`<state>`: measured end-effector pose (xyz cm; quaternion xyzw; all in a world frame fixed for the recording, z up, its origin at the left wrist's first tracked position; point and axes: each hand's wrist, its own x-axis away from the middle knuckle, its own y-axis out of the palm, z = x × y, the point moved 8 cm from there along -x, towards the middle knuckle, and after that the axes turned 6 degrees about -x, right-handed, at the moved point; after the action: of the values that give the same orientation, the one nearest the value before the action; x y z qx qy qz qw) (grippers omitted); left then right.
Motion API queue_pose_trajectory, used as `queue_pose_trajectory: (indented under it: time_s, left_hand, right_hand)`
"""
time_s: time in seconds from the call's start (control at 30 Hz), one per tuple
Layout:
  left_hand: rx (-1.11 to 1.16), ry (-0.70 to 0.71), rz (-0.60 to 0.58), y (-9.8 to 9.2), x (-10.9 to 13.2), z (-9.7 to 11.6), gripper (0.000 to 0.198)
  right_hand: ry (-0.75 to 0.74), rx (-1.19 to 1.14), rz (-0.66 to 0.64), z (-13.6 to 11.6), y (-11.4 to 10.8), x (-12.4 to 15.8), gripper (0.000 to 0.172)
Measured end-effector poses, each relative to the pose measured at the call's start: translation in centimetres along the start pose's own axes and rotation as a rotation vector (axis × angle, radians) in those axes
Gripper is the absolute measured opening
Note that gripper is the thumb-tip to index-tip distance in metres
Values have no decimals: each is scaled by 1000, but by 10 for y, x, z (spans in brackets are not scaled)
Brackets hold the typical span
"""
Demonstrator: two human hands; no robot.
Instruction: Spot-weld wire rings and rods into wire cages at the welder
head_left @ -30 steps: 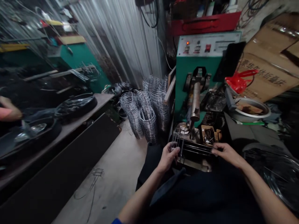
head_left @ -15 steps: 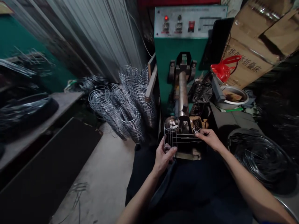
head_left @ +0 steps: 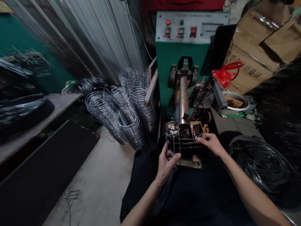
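Note:
In the lower middle, my left hand (head_left: 167,161) is closed on a small rectangular wire frame (head_left: 174,141), thumb at its near corner and fingers on its left side. Thin wires run from that frame across to my right hand (head_left: 211,142), whose thumb and fingers pinch their right end. Whether these wires are joined to the frame I cannot tell. Just beyond my hands, a thick metal cylinder (head_left: 183,102) juts from a green machine (head_left: 162,69). A small round dish (head_left: 167,126) lies beyond the frame. A yellowish box (head_left: 194,126) stands beyond my right fingers.
Stacks of bent wire rings (head_left: 129,121) stand on the floor at left. A wooden bar (head_left: 151,89) sticks out beside the machine. To the right are a pan (head_left: 246,105), a red plastic bag (head_left: 223,77), a cardboard box (head_left: 249,59) and a coil of dark wire (head_left: 263,166).
The whole view has shifted slightly, so the machine and both hands sit a little lower in the picture. Both hands keep their hold on the wirework, with little other visible movement.

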<state>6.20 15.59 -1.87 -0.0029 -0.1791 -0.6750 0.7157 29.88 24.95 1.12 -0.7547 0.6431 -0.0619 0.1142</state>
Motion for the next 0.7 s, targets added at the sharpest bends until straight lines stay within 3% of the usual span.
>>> queue_pose_trajectory:
  time_s: [0.4, 0.6, 0.7]
  left_hand:
    - [5, 15, 22, 2, -13, -1, 99]
    - [0, 13, 9, 0, -14, -1, 96]
    - [11, 11, 9, 1, -13, -1, 97]
  right_hand:
    - [22, 28, -6, 9, -6, -16, 59]
    - [177, 48, -282, 12, 2, -24, 62]
    - [219, -1, -332, 14, 5, -23, 60]
